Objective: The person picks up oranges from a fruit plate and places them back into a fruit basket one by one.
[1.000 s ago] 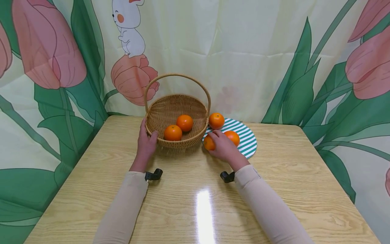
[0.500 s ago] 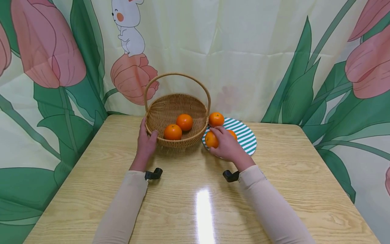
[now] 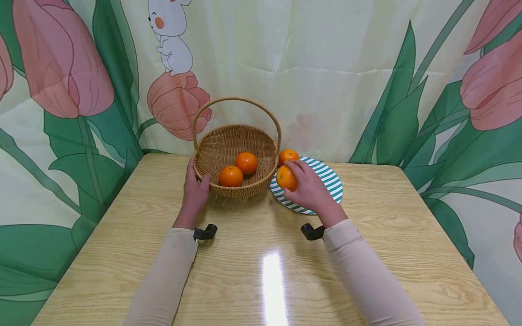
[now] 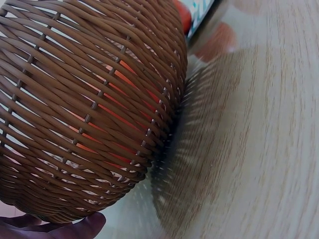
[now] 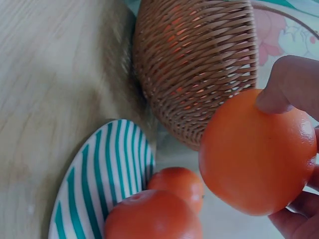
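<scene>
At the table's far side stands a wicker basket with a tall handle. Inside it lie two oranges, one in front and one behind. My left hand holds the basket's left side, thumb toward the front; in the left wrist view its fingertips touch the weave. Just right of the basket, my right hand grips another orange, raised above a round striped plate. Two more oranges show in the right wrist view, a near one and a farther one.
The wooden table reaches toward me, with a bright light reflection down its middle. Behind the basket hangs a curtain printed with tulips and a rabbit. The basket's right rim stands close to the plate and the back orange.
My right hand has lifted its orange from the plate's left edge, moving up and slightly right. It now hides the plate's other orange in the head view. Left hand and basket stay put.
</scene>
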Demonstrator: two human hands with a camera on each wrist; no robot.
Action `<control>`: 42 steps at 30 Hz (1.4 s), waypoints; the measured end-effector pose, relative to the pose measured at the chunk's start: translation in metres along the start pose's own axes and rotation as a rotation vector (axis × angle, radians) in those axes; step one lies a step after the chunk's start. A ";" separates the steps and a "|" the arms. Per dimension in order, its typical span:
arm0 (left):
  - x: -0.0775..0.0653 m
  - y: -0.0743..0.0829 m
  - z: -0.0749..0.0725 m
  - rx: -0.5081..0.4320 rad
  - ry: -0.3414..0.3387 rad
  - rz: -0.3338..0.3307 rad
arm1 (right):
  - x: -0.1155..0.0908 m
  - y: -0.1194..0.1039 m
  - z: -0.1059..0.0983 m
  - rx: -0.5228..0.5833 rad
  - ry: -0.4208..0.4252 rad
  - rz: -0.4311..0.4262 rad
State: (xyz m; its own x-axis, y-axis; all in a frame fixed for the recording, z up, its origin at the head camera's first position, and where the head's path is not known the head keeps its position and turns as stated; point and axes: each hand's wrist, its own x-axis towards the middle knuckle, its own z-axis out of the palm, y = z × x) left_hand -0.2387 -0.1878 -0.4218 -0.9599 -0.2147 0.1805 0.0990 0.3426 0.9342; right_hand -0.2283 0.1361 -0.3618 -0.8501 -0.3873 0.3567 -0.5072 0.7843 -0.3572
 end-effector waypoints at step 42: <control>0.000 -0.001 0.000 -0.025 -0.007 -0.008 | 0.050 -0.044 0.019 0.098 0.097 -0.050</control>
State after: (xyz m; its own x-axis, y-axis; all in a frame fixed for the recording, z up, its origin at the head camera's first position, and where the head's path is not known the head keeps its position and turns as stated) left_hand -0.2383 -0.1883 -0.4223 -0.9624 -0.2113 0.1709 0.0976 0.3180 0.9430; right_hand -0.2510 0.0729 -0.3447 -0.8079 -0.3724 0.4567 -0.5644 0.7120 -0.4178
